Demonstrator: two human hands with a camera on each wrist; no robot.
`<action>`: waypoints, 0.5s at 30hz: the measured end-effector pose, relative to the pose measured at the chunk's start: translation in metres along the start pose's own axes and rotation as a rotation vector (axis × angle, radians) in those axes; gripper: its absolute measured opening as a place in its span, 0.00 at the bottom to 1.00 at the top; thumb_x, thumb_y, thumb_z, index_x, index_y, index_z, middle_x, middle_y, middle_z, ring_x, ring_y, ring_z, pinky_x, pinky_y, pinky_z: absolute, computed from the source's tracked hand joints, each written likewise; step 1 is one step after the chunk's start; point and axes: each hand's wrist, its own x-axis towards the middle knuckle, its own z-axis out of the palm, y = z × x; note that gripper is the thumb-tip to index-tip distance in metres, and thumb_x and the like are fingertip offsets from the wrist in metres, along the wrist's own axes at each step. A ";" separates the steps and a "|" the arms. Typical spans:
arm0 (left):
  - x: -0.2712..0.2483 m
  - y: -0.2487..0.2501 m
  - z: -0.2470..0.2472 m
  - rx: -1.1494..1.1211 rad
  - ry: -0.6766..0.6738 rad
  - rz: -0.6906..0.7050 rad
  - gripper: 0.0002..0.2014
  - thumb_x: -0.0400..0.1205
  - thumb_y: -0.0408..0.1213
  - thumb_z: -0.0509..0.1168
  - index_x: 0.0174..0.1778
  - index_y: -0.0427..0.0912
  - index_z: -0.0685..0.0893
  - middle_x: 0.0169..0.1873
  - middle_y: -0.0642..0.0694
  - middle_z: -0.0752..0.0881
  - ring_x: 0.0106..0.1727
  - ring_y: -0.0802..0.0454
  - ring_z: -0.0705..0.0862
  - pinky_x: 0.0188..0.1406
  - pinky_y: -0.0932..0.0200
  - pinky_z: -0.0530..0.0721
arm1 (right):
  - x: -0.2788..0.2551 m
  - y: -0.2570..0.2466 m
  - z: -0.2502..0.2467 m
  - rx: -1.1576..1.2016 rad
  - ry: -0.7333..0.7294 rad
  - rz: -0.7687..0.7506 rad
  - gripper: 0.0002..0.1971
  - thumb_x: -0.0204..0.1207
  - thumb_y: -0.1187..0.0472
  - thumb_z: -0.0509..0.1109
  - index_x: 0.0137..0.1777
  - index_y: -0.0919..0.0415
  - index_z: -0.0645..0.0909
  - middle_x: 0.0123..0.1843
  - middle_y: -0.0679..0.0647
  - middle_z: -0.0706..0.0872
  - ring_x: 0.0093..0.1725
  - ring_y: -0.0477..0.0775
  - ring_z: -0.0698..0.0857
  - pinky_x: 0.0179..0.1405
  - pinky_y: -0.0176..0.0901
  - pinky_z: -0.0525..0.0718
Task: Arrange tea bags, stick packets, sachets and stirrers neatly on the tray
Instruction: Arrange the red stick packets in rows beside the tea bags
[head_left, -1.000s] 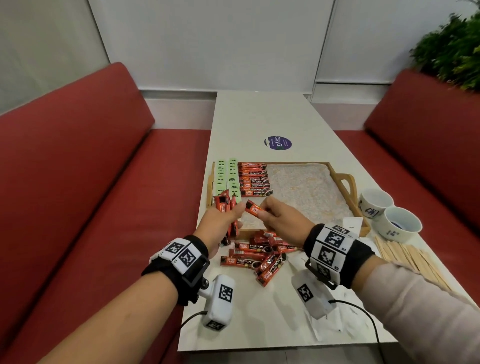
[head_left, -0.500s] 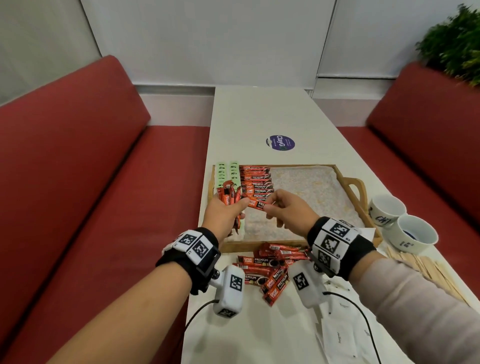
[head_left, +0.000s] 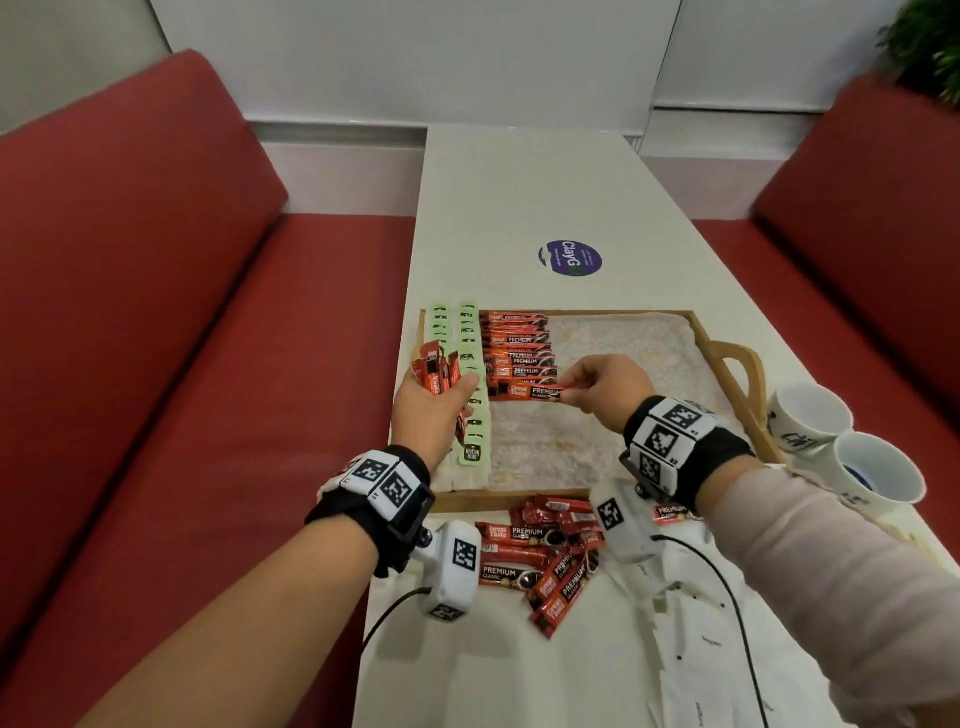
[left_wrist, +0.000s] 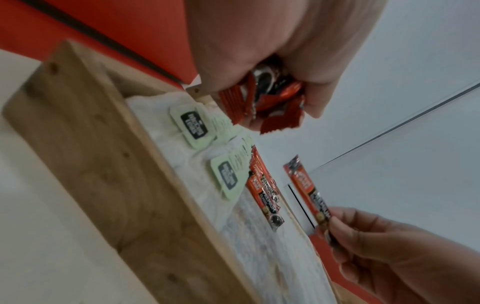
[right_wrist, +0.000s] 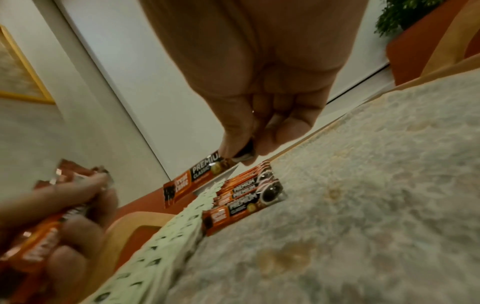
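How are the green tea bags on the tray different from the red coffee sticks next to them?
The green tea bags are pale, with rounded corners; the red coffee sticks are long and narrow. The tea bags fill two columns by the tray's left edge; the sticks make one column. Both lie flat, neatly overlapped.

Head view looks down; both wrist views sit low, sharing the tray (head_left: 748, 400).

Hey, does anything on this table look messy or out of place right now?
Yes. A pile of red stick packets lies jumbled at crossed angles on the table in front of the tray, unlike the neat row on it.
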 end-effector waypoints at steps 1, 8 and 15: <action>0.002 0.001 -0.001 -0.002 -0.001 0.005 0.12 0.78 0.33 0.72 0.55 0.42 0.79 0.39 0.50 0.86 0.26 0.61 0.83 0.25 0.64 0.82 | 0.005 0.001 -0.001 -0.031 0.000 0.010 0.03 0.74 0.66 0.74 0.43 0.58 0.85 0.32 0.46 0.81 0.34 0.46 0.79 0.40 0.40 0.77; 0.009 0.003 0.001 -0.015 -0.033 0.023 0.11 0.79 0.33 0.71 0.54 0.43 0.79 0.35 0.52 0.84 0.25 0.62 0.81 0.25 0.65 0.81 | 0.031 0.005 0.007 -0.176 -0.061 0.083 0.06 0.71 0.64 0.77 0.37 0.54 0.84 0.31 0.48 0.83 0.29 0.46 0.81 0.41 0.42 0.84; 0.013 0.001 0.006 -0.026 -0.035 0.006 0.15 0.78 0.35 0.72 0.60 0.40 0.79 0.40 0.50 0.86 0.27 0.61 0.82 0.27 0.62 0.82 | 0.046 0.002 0.013 -0.197 -0.116 0.090 0.09 0.70 0.67 0.78 0.34 0.55 0.81 0.34 0.50 0.83 0.35 0.52 0.84 0.46 0.44 0.86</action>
